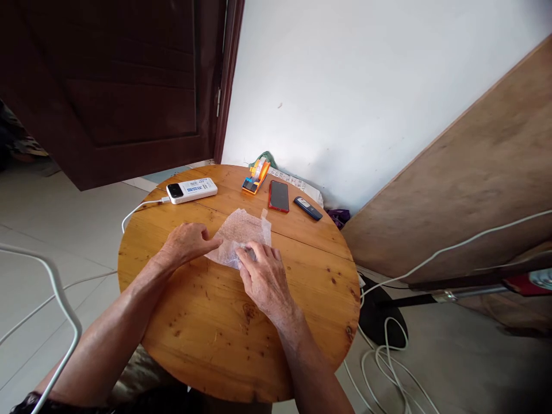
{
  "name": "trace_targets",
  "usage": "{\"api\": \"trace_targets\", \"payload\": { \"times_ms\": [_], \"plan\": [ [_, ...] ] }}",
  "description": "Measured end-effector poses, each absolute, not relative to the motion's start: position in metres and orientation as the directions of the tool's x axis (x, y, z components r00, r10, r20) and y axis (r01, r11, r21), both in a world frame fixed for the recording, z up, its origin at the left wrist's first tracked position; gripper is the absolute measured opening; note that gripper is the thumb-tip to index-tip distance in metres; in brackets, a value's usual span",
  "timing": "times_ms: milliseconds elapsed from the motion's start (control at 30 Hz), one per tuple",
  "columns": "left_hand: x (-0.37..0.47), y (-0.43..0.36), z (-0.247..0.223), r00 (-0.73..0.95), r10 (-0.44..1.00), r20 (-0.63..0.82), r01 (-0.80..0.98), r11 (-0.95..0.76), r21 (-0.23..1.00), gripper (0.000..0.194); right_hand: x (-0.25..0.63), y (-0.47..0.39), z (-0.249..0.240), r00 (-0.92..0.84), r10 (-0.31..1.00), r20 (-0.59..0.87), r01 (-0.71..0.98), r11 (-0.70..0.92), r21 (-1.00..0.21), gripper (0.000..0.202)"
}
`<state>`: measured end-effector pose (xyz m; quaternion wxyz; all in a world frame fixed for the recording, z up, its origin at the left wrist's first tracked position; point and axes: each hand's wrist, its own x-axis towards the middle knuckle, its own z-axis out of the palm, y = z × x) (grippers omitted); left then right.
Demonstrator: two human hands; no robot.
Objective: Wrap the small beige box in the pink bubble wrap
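A translucent sheet of bubble wrap (244,227) lies on the round wooden table (207,322), with a small strip of tape (264,213) at its far right corner. My right hand (265,279) is closed over the near right part of the sheet, its fingers bent and pressing on a bunched fold. Whether something lies inside that fold cannot be made out. At the left edge of the sheet is my left hand (187,244), thumb stretched out against the wrap and apart from the other fingers, which curl partly out of sight.
Toward the back stand a white power bank (194,190) with a cable, an orange tape dispenser (256,175), a red-edged phone (278,196) and a dark remote-like device (307,208). A dark door (142,86) and white wall (345,86) are behind. Loose cables (388,362) lie on the floor.
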<state>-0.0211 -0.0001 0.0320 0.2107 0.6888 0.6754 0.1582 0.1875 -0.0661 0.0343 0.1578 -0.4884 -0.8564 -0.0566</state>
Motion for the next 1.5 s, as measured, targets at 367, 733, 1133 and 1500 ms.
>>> {"api": "trace_targets", "payload": {
  "times_ms": [367,733,1133,1500],
  "plan": [
    [-0.014,-0.002,0.028,0.237,0.951,-0.2,0.679,-0.014,0.734,0.024,0.188,-0.066,0.033,-0.461,0.826,0.325,0.855,0.512,-0.086,0.03],
    [0.014,-0.01,0.021,0.193,0.976,-0.105,0.186,0.068,0.98,0.023,0.187,-0.066,0.034,-0.472,0.813,0.341,0.856,0.516,-0.044,0.024],
    [0.013,-0.027,0.033,0.447,0.894,0.016,0.212,-0.123,0.969,0.031,0.194,-0.061,0.03,-0.351,0.84,0.414,0.809,0.494,-0.317,0.04],
    [0.017,-0.028,0.016,0.516,0.746,0.42,0.442,-0.653,0.615,0.025,0.215,-0.059,0.035,-0.377,0.873,0.31,0.754,0.484,-0.443,0.052]
  ]
}}
